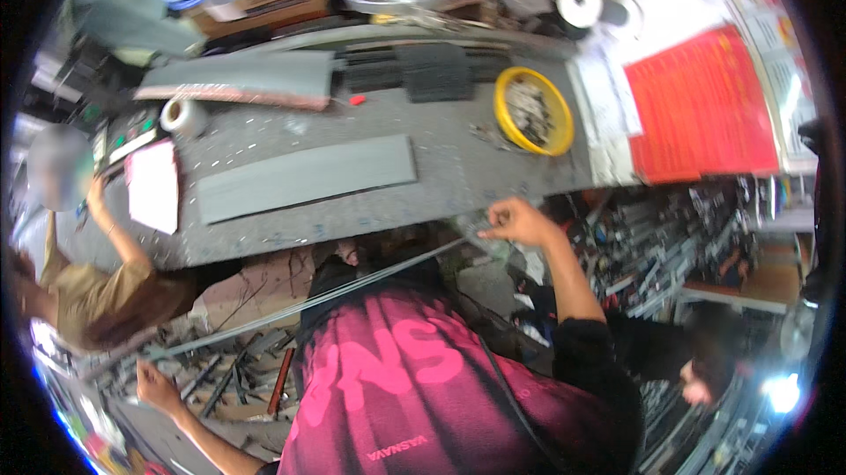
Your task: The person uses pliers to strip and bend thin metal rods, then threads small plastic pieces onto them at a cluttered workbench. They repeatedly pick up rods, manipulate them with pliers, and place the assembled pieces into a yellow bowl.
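Note:
A long thin grey metal strip (352,285) runs slantwise across my front, over my dark red shirt. My right hand (520,221) pinches its upper end just below the near edge of the grey workbench (441,202). My left hand (157,387) is curled around the strip near its lower left end, above a heap of metal bars on the floor. A flat grey panel (304,177) lies on the bench beyond my hands, apart from both.
A yellow bowl of small metal parts (531,111), a tape roll (183,115), a white sheet (154,186) and dark stacked plates (436,71) sit on the bench. A red sheet (701,105) lies at right. One person (79,290) works at left, another (705,369) at lower right.

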A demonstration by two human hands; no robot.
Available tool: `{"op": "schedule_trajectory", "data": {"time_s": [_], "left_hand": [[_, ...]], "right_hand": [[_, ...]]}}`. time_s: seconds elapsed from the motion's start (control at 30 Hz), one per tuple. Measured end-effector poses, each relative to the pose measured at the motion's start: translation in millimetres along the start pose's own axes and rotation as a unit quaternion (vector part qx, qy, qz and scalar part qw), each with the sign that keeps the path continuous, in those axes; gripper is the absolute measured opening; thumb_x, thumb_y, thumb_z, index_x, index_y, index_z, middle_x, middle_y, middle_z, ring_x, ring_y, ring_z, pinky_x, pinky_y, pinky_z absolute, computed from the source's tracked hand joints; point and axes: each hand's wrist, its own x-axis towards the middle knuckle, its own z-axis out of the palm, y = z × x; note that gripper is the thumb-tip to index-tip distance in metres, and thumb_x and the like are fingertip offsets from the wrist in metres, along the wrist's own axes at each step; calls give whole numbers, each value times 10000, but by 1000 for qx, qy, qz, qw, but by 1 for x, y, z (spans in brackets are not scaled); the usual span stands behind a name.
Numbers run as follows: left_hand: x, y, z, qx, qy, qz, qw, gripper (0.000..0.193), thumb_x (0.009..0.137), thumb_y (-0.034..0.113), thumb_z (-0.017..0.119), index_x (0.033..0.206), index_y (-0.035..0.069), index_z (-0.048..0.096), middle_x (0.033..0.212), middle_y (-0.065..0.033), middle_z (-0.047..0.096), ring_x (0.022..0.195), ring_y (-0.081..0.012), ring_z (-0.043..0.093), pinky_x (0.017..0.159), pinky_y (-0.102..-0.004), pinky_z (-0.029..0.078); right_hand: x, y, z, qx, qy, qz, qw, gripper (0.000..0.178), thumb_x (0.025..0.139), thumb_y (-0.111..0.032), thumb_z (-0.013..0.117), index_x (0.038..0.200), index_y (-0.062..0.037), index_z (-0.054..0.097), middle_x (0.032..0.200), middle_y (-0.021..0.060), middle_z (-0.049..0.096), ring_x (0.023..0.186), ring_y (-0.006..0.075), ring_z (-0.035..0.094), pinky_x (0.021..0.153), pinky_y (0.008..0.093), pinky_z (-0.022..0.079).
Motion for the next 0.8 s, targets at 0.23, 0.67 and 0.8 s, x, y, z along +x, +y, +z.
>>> {"op": "schedule_trajectory", "data": {"time_s": [0.23, 0.67, 0.8], "left_hand": [[-24, -99, 38, 148, -72, -40, 986, 493, 1114, 375, 550, 1149, -62, 775, 1003, -301, 764, 873, -507, 715, 760, -566, 546], [-104, -129, 65, 198, -124, -125, 964, 549, 1105, 435, 529, 1040, -43, 792, 978, -293, 766, 893, -490, 729, 780, -588, 558], [-98, -139, 54, 216, -151, -122, 957, 496, 1092, 409, 546, 1057, -19, 794, 989, -286, 766, 906, -495, 721, 769, -595, 540]], "right_hand": [[-17, -86, -104, 11, -174, -104, 979, 319, 998, -344, 784, 1076, -37, 821, 972, 44, 812, 903, 127, 696, 841, 336, 540], [18, -45, 0, 38, -218, -112, 969, 250, 1011, -289, 765, 1077, -59, 835, 1014, 47, 832, 923, 140, 723, 872, 342, 551], [15, -36, -6, 1, -227, -108, 968, 278, 1005, -312, 762, 1097, -62, 842, 1009, 65, 833, 914, 144, 726, 853, 347, 556]]}}
